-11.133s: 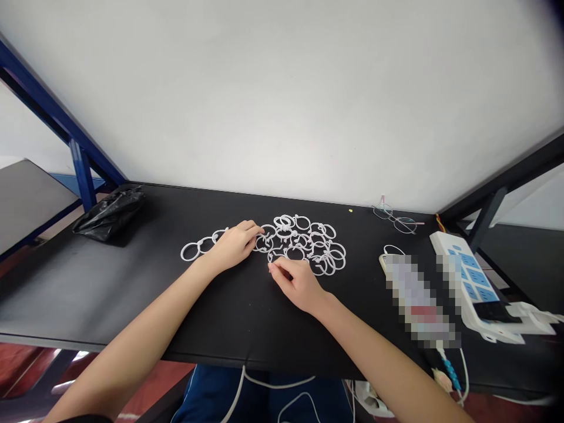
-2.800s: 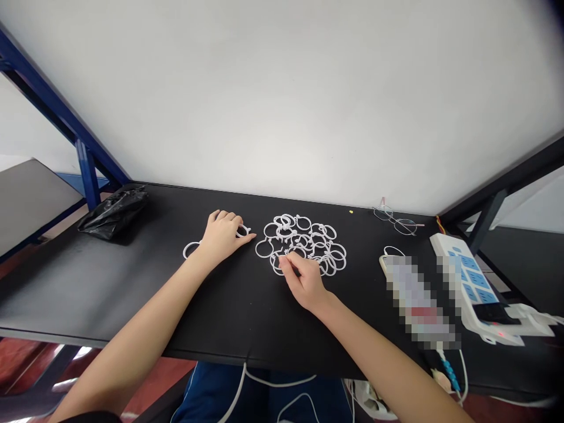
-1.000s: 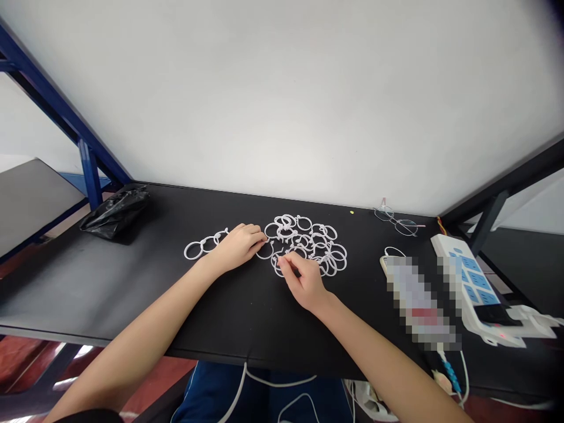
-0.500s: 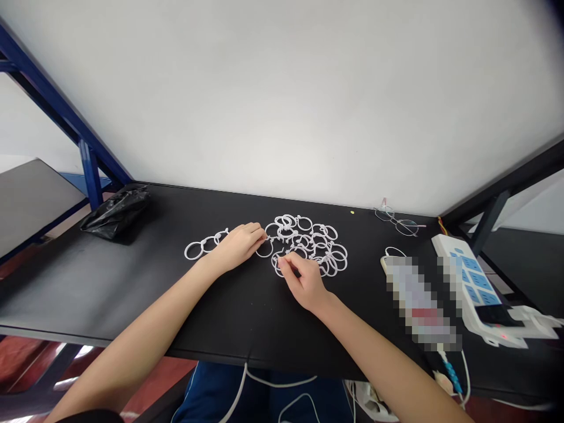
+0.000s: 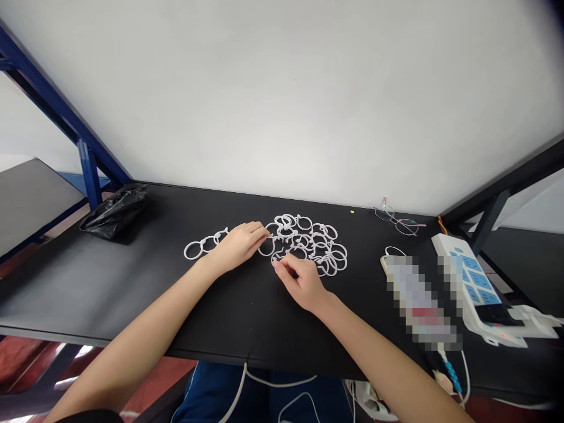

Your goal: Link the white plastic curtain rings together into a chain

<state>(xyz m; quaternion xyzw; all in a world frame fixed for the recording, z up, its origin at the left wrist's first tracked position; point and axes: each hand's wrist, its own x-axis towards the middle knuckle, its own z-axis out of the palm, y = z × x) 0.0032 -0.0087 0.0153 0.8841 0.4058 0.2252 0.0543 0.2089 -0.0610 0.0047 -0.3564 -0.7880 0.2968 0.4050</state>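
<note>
My left hand [image 5: 245, 242] is closed, thumb and fingertips pinching the upper edge of a thin white ring [image 5: 266, 255] with a small knob. My right hand [image 5: 300, 278] is closed too, its thumb and forefinger on another white ring [image 5: 273, 257] at the near left of a pile; the fingers cover much of this one. Beyond and right of that hand lies the pile of white rings [image 5: 338, 251], several overlapping, each with a little knob. Left of my left hand, a short row of similar rings [image 5: 192, 251] lies flat, partly hidden behind the wrist.
All this lies on a black table [image 5: 211, 323] against a pale wall. A black plastic bag [image 5: 117, 211] lies at the left, eyeglasses [image 5: 396, 220] at the back right. A blurred-out phone [image 5: 418, 299] and a white power strip [image 5: 471, 282] with cables occupy the right side.
My left hand has shifted slightly right with its ring. My right hand has moved a little left, bringing the two hands closer together. The pile looks the same.
</note>
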